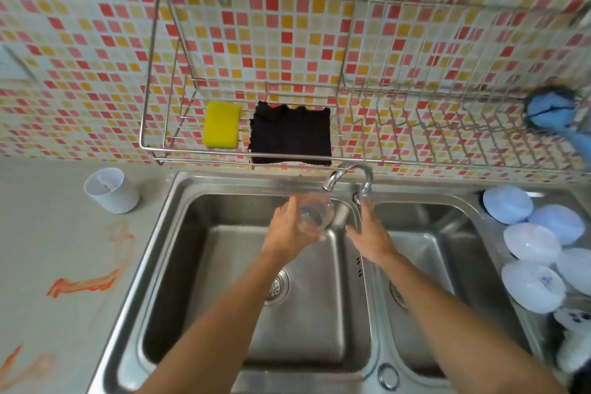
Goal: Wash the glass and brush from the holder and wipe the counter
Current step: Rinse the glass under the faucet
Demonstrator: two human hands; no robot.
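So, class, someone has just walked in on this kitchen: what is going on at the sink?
A person stands at a double sink. The left hand holds a clear glass over the left basin, under the tap. The right hand is open, reaching towards the tap. Orange smears mark the counter near a white holder. A yellow sponge and a black cloth lie on the wall rack.

1. Your left hand (289, 227) is raised in front of you with its fingers (315, 235) curled around the glass (315, 214).
2. Your right hand (372, 238) reaches forward with straight fingers, gripping nothing.
3. Both forearms are bare and angle inward, the hands close together but apart.
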